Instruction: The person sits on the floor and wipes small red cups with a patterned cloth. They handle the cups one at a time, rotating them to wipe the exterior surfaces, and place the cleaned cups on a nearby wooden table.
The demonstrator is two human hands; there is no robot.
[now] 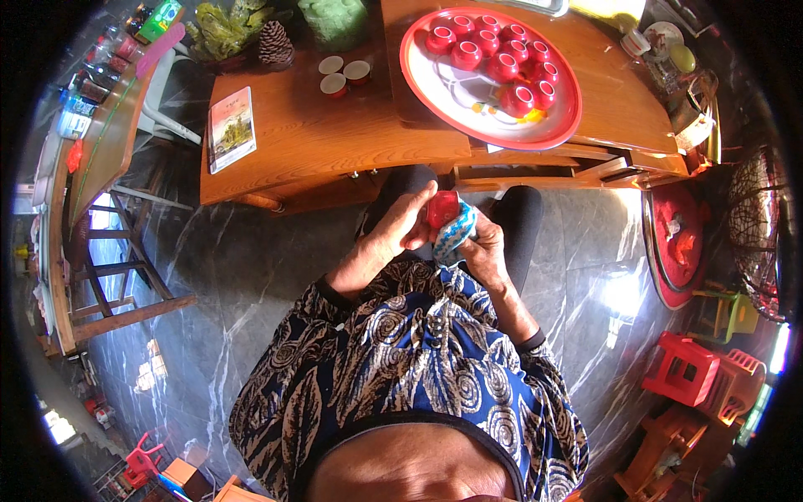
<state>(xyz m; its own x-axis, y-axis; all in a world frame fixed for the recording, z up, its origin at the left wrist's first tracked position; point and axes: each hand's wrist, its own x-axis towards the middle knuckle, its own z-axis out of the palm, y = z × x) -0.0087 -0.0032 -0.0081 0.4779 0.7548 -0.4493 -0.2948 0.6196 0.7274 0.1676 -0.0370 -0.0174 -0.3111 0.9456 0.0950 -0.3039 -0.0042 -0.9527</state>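
My left hand (401, 227) grips a small red cup (443, 209) by its side, above my lap. A blue and white patterned cloth (456, 235) is bunched in my right hand (486, 248) and touches the cup's right side. On the wooden desk ahead, a round red-rimmed tray (433, 116) carries several red cups (466, 56) turned upside down, grouped toward its far and right parts. Left of the tray, three small cups with white insides (334, 84) stand upright on the desk.
A booklet (232, 130) lies at the left end of the desk (301, 135). Behind it stand a pine cone (276, 45) and a green carved ornament (334, 22). Open drawers (514, 170) jut out below the tray. A red plastic stool (680, 369) stands at right, a wooden-framed table (106, 150) at left.
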